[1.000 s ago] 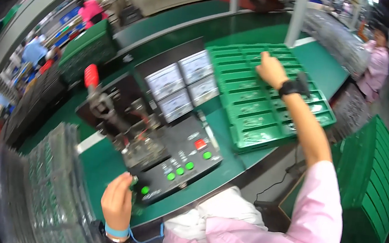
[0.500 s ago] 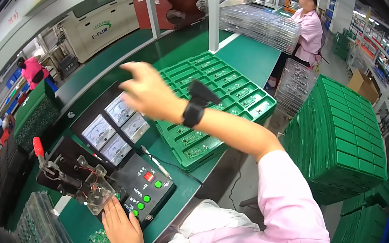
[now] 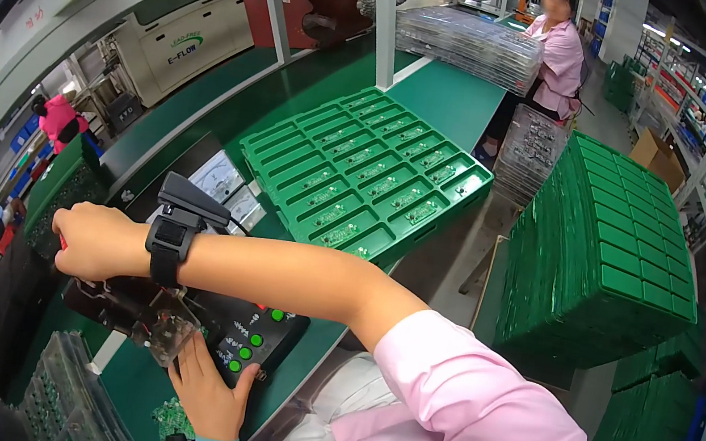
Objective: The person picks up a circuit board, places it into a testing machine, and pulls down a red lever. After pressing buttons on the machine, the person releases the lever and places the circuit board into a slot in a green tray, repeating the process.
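Note:
My right hand (image 3: 102,241) is closed in a fist around the red handle (image 3: 62,243) of a toggle clamp on a test fixture. Only a bit of the red shows past the fingers, and my wrist, with a black strapped-on device (image 3: 172,237), covers much of the clamp. Below it, my left hand (image 3: 212,390) lies with fingers stretched, the tips at the edge of the fixture's clear plate (image 3: 167,334). Its thumb points toward a black control box (image 3: 268,344) with green buttons. Beside that wrist lies a green circuit board (image 3: 173,419).
A green compartment tray (image 3: 294,161) holding circuit boards stands beyond my right arm, near partly covered panel meters (image 3: 217,174). Clear trays (image 3: 63,392) stand at lower left. Stacked green trays (image 3: 536,264) rise at right. A person in pink (image 3: 560,60) stands at the back.
My right hand has swung left and down from above the meters onto the red handle and closed on it. My left hand stays by the clear plate. The view has shifted slightly.

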Demonstrator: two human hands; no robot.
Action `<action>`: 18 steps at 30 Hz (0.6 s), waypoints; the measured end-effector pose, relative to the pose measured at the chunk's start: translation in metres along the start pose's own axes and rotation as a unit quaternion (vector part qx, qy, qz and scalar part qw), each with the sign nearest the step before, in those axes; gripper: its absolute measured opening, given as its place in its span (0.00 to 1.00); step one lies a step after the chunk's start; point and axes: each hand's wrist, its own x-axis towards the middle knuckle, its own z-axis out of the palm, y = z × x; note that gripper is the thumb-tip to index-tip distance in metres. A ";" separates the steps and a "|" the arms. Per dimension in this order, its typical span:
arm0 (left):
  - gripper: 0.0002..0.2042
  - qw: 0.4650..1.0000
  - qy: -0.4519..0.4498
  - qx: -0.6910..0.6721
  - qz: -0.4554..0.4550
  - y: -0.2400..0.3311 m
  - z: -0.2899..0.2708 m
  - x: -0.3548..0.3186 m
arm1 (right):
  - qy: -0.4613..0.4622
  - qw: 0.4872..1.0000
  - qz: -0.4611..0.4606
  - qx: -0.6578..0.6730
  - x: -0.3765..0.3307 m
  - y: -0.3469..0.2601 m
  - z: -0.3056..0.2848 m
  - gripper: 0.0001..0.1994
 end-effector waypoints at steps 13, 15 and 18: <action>0.49 0.999 -0.018 0.021 -0.020 0.009 0.001 0.003 | -0.004 0.999 0.038 0.021 -0.006 -0.007 -0.006 0.21; 0.49 0.999 -0.015 0.028 -0.016 0.011 0.001 0.003 | -0.002 0.999 0.038 0.017 -0.006 -0.006 -0.007 0.21; 0.49 0.999 -0.019 0.032 -0.019 0.009 -0.001 0.003 | -0.002 0.999 0.037 0.015 -0.005 -0.005 -0.004 0.21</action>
